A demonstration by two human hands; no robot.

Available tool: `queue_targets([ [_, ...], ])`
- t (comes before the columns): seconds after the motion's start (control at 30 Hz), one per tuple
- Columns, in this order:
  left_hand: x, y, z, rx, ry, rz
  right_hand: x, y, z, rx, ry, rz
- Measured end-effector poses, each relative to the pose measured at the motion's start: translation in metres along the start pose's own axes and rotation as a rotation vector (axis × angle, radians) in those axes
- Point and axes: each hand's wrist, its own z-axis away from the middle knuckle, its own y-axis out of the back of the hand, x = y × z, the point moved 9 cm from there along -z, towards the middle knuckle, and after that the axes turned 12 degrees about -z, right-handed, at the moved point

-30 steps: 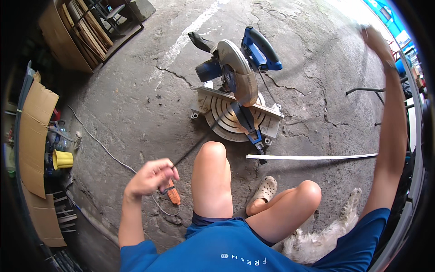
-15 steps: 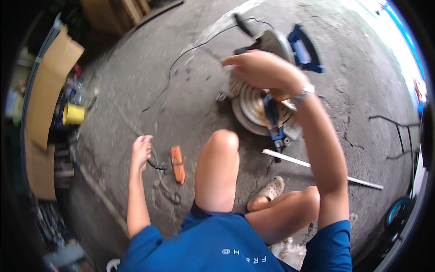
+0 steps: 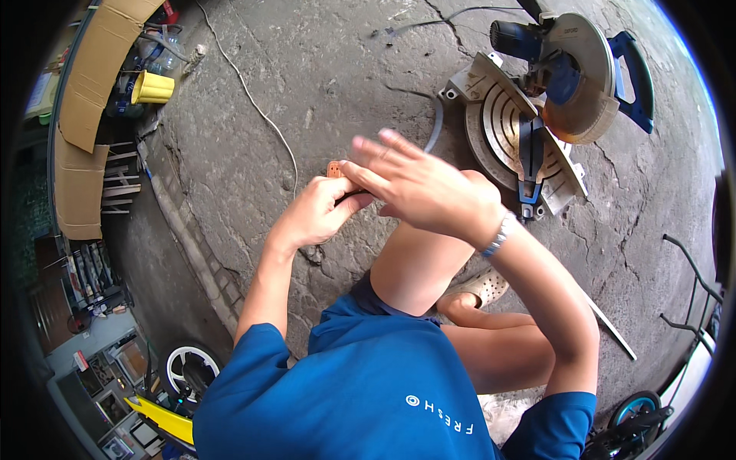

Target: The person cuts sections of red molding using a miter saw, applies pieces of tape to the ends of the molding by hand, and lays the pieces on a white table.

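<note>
My left hand (image 3: 310,215) is closed, thumb and fingers pinched on a dark piece that looks like the black plug (image 3: 349,197); most of it is covered. Just beyond those fingertips, one end of an orange socket block (image 3: 334,168) with small holes shows; whether it rests on the floor or is lifted, I cannot tell. My right hand (image 3: 422,188), its fingers spread and slightly blurred, crosses over the left fingertips. Ahead to the right stands a blue and grey miter saw (image 3: 529,115) on the floor.
A pale cord (image 3: 257,103) runs over the cracked concrete toward my left hand. Near my right elbow lies a white strip (image 3: 613,333). A yellow bucket (image 3: 152,88) and cardboard (image 3: 84,153) line the left side. Black metal rods (image 3: 686,276) stand at the right.
My left hand has come inward and forward to the orange socket block with the plug. My right hand has left the saw and met it. The view has shifted.
</note>
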Motion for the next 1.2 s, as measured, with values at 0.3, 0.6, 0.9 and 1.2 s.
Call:
queue_targets([
  [0.3,-0.098,-0.004,0.01,0.152,0.109,0.045,0.041,-0.01,-0.008,-0.033,-0.186,0.008],
  [0.6,-0.363,-0.103,0.114,0.682,0.716,0.5,0.046,0.075,0.076,0.015,-0.416,-0.04],
  [0.9,-0.385,-0.153,0.126,0.927,0.861,0.64,0.022,0.079,0.164,0.043,-0.766,-0.227],
  [1.2,-0.354,-0.148,0.116,0.794,0.896,0.024,0.021,0.082,0.164,0.06,-0.754,-0.213],
])
